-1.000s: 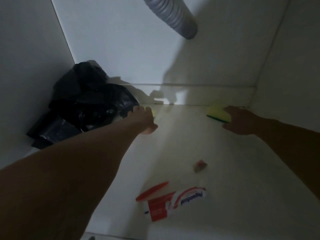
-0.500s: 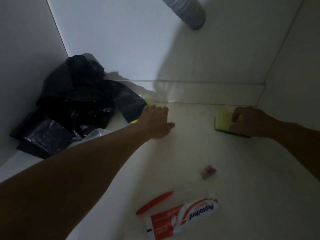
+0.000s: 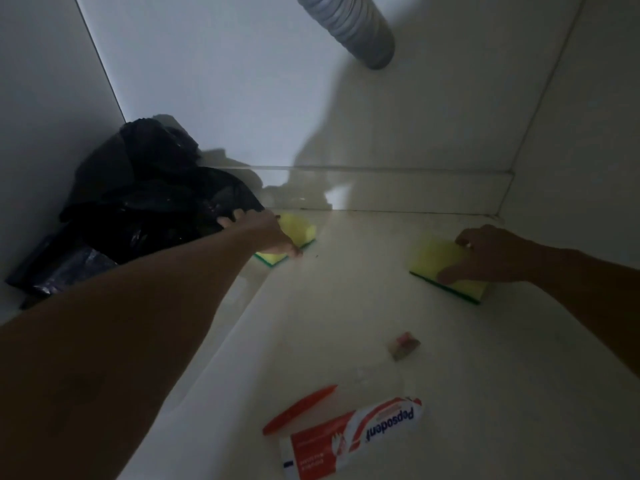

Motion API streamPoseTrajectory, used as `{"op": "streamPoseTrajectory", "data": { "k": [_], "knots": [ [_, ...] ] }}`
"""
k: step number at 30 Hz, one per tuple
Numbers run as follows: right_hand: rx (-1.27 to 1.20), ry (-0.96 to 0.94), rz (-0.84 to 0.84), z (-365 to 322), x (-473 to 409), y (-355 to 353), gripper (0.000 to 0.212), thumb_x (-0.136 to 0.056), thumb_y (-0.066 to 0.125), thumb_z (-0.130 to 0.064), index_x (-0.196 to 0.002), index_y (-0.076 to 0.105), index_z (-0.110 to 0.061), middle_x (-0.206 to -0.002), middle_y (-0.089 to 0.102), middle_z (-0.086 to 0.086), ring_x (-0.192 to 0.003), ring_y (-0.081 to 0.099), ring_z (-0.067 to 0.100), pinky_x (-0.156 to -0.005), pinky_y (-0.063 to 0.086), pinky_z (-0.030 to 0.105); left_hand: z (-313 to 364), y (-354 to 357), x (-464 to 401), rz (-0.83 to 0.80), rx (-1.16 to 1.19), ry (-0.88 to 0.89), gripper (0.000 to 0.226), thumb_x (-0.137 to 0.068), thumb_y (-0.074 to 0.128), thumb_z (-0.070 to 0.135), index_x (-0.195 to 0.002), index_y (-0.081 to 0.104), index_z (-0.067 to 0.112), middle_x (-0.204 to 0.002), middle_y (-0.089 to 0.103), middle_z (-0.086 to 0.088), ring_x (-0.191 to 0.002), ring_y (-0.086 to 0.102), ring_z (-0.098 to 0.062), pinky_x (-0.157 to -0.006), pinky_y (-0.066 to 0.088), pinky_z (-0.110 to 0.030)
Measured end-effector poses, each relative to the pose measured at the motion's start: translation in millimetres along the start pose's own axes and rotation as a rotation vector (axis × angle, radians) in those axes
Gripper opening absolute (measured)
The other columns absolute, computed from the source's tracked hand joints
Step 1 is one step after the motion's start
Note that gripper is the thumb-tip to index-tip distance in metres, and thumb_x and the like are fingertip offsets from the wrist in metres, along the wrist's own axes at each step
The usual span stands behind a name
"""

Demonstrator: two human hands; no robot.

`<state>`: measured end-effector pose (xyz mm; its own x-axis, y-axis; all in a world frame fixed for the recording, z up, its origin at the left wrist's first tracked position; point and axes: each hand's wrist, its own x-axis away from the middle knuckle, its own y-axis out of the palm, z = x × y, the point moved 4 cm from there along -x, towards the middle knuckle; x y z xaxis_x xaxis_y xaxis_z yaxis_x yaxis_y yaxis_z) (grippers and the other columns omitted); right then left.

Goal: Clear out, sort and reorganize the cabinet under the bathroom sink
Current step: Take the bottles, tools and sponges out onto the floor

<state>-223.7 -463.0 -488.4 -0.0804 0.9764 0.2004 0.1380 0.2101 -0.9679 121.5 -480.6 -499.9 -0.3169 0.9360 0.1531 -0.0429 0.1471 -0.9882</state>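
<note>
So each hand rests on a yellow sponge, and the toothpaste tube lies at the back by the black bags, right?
Not quite. In the head view the toothpaste tube lies at the front, beside an orange-red stick. Left hand and right hand are each on a sponge.

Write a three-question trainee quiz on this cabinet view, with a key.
1. True or false: both sponges lie on the cabinet floor with the yellow side up.
2. What does the right hand rest on?
A. the toothpaste tube
B. the right sponge
C. the grey drain hose
3. Fill in: the left hand reaches between the left sponge and the black plastic ____.

Key:
1. True; green shows only along their lower edges.
2. B; thumb and fingers lie on its top.
3. bags, heaped in the back left corner.
</note>
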Motion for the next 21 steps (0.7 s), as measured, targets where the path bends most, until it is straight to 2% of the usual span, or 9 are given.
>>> {"op": "streamPoseTrajectory", "data": {
  "k": [2, 4, 7, 9, 11, 12, 14, 17, 21],
  "knots": [
    [0.024, -0.029, -0.028, -4.7, 5.9, 1.0, 0.098, -0.071, 0.075, -0.059, -0.147, 0.034, -0.013, -0.147, 0.035, 0.012, -0.132, 0.040, 0.028, -0.098, 0.038, 0.030, 7.7, 0.7, 5.0, 0.110, 0.008, 0.102, 0.125, -0.062, 0.074, 0.069, -0.154, 0.005, 0.020, -0.161, -0.007, -0.016, -0.147, -0.002, -0.038, -0.116, 0.006, -0.060],
    [0.034, -0.054, -0.046, -7.9, 11.4, 2.7, 0.096, -0.071, 0.076, -0.057, -0.146, 0.033, -0.014, -0.145, 0.036, 0.011, -0.129, 0.041, 0.028, -0.097, 0.039, 0.031, 19.6, 1.6, 8.4, 0.183, -0.053, 0.244, 0.119, -0.069, 0.070, 0.067, -0.154, 0.002, 0.020, -0.161, -0.012, -0.013, -0.148, -0.009, -0.033, -0.117, -0.001, -0.058],
    [0.050, -0.087, -0.069, -11.2, 19.0, 3.2, 0.092, -0.074, 0.076, -0.051, -0.147, 0.032, -0.014, -0.146, 0.036, 0.010, -0.129, 0.042, 0.027, -0.096, 0.040, 0.031, 29.9, 6.8, 13.5, 0.065, -0.113, 0.224, 0.103, -0.077, 0.057, 0.072, -0.152, 0.019, 0.013, -0.161, 0.011, -0.015, -0.148, -0.005, -0.035, -0.116, -0.006, -0.060],
    [0.068, -0.098, -0.089, -11.1, 23.6, 3.2, 0.091, -0.076, 0.075, -0.049, -0.147, 0.031, -0.014, -0.147, 0.036, 0.010, -0.130, 0.041, 0.027, -0.098, 0.040, 0.032, 35.9, 7.6, 16.6, 0.056, -0.185, 0.226, 0.097, -0.077, 0.052, 0.075, -0.149, 0.028, 0.015, -0.161, 0.004, -0.016, -0.147, -0.013, -0.038, -0.113, -0.011, -0.063],
    [0.087, -0.102, -0.111, -8.0, 27.8, 2.9, 0.089, -0.078, 0.073, -0.048, -0.148, 0.029, -0.014, -0.149, 0.034, 0.010, -0.132, 0.039, 0.027, -0.101, 0.039, 0.033, 45.9, 4.4, 19.4, 0.122, -0.251, 0.321, 0.091, -0.077, 0.049, 0.077, -0.147, 0.034, 0.021, -0.161, -0.010, -0.013, -0.144, -0.024, -0.037, -0.110, -0.016, -0.062],
    [0.092, -0.099, -0.123, -6.2, 29.5, 2.9, 0.089, -0.079, 0.073, -0.047, -0.149, 0.028, -0.014, -0.150, 0.033, 0.010, -0.133, 0.038, 0.027, -0.103, 0.039, 0.033, 50.0, 2.4, 20.6, 0.139, -0.234, 0.377, 0.087, -0.077, 0.050, 0.077, -0.146, 0.037, 0.025, -0.162, -0.009, -0.011, -0.144, -0.025, -0.035, -0.111, -0.017, -0.061],
    [0.092, -0.092, -0.130, -1.6, 32.0, 2.9, 0.090, -0.079, 0.073, -0.044, -0.150, 0.026, -0.013, -0.152, 0.031, 0.009, -0.135, 0.037, 0.026, -0.105, 0.039, 0.034, 57.7, -1.1, 23.3, 0.111, -0.123, 0.451, 0.079, -0.077, 0.059, 0.070, -0.142, 0.040, 0.030, -0.162, 0.011, -0.010, -0.147, -0.016, -0.032, -0.112, -0.016, -0.057],
    [0.074, -0.100, -0.126, 3.6, 37.8, 3.7, 0.092, -0.078, 0.075, -0.042, -0.150, 0.025, -0.016, -0.154, 0.030, 0.007, -0.136, 0.036, 0.025, -0.104, 0.038, 0.033, 67.4, -2.8, 29.8, 0.091, -0.053, 0.499, 0.073, -0.070, 0.075, 0.055, -0.131, 0.042, 0.031, -0.145, 0.044, -0.006, -0.146, 0.017, -0.025, -0.117, -0.003, -0.049],
    [0.060, -0.114, -0.116, 4.9, 47.4, -2.1, 0.091, -0.076, 0.077, -0.044, -0.148, 0.028, -0.019, -0.150, 0.033, 0.005, -0.131, 0.040, 0.025, -0.096, 0.041, 0.032, 85.1, -13.8, 53.6, 0.151, 0.045, 0.559, 0.095, -0.065, 0.082, 0.047, -0.139, 0.033, 0.018, -0.134, 0.051, -0.005, -0.124, 0.045, -0.026, -0.109, 0.022, -0.039]
  ]
}}
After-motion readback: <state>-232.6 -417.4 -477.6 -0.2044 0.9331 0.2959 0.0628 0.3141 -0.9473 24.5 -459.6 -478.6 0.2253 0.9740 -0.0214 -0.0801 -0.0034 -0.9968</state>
